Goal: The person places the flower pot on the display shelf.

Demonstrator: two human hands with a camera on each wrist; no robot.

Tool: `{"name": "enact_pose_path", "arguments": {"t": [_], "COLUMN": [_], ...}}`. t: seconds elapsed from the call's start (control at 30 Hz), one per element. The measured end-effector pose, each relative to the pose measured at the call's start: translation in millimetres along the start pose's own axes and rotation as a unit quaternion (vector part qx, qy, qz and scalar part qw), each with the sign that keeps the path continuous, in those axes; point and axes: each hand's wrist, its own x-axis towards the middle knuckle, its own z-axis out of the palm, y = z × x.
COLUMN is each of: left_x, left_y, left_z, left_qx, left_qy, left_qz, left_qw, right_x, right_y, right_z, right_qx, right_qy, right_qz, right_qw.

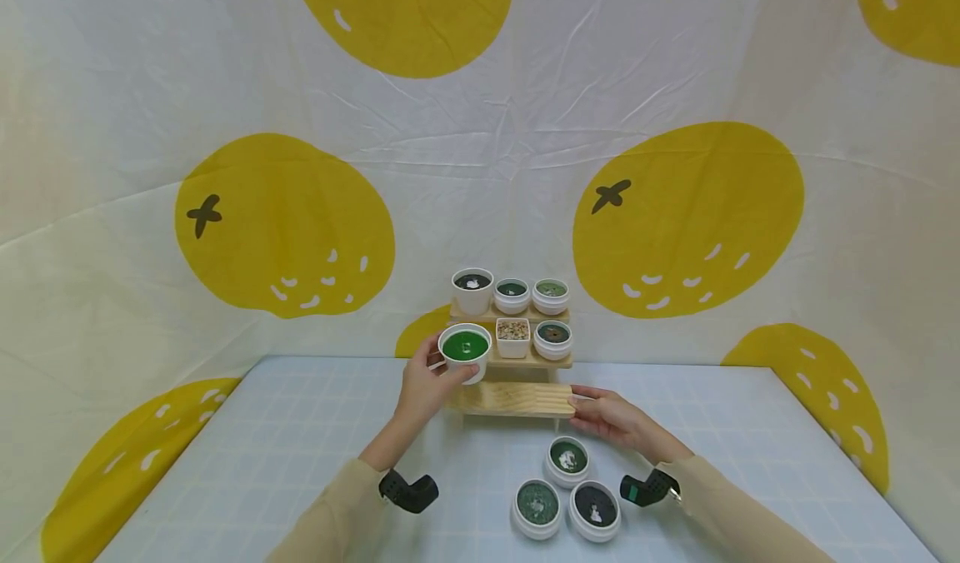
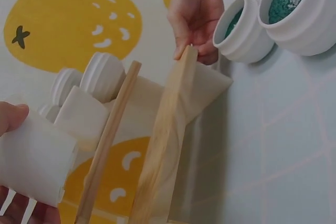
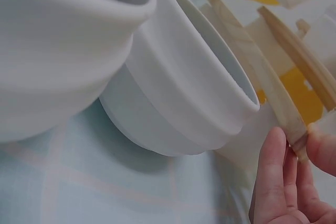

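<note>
My left hand (image 1: 423, 388) grips a white cup (image 1: 467, 370) with bright green contents, fingers and thumb round its sides. The cup is at the left end of the middle step of a wooden tiered stand (image 1: 510, 399); whether it touches the step I cannot tell. With thumb and fingers, my right hand (image 3: 283, 187) pinches the right end of the stand's lowest board (image 3: 273, 80). A square white cup of light brown granules (image 1: 513, 338) and a round white pot (image 1: 552, 342) stand on the middle step.
On the top step are a taller white cup (image 1: 472, 295) and two round pots (image 1: 512, 298). Three white pots with dark or green contents, one nearest the stand (image 1: 567, 460), sit on the pale checked table (image 1: 315, 430). Behind hangs a fruit-patterned cloth (image 1: 480, 205).
</note>
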Motion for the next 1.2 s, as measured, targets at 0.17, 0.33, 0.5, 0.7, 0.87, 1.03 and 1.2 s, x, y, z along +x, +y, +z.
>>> {"name": "enact_pose_path", "arguments": {"t": [0.17, 0.33, 0.5, 0.7, 0.87, 1.03, 1.2], "left_x": [8.3, 14.9, 19.2, 23.8, 26.5, 27.1, 27.8], "left_y": [1.8, 2.2, 3.3, 1.4, -3.5, -7.2, -11.0], "left_z": [-0.1, 1.1, 2.7, 5.3, 8.2, 10.0, 11.7], "left_qx": [0.002, -0.005, -0.006, -0.001, -0.006, -0.008, -0.012], "left_qy": [0.004, 0.002, -0.001, 0.006, 0.009, 0.010, 0.012], "left_qz": [0.004, 0.010, 0.005, 0.001, -0.009, -0.007, -0.001], "left_qw": [1.0000, 0.9999, 1.0000, 1.0000, 0.9999, 0.9999, 0.9999], "right_x": [1.0, 1.2, 0.7, 0.3, 0.9, 1.0, -0.2], "right_y": [0.0, -0.3, -0.4, -0.4, 0.4, 0.4, -0.7], "right_z": [-0.1, -0.9, -1.1, -0.5, -0.7, -0.1, -0.1], "right_qx": [-0.005, -0.004, -0.003, -0.003, -0.001, -0.001, -0.001], "right_qy": [0.002, 0.000, -0.004, -0.001, 0.004, 0.001, -0.002], "right_qz": [0.004, 0.004, 0.001, 0.001, 0.003, 0.004, 0.003], "right_qw": [1.000, 1.000, 1.000, 1.000, 1.000, 1.000, 1.000]}}
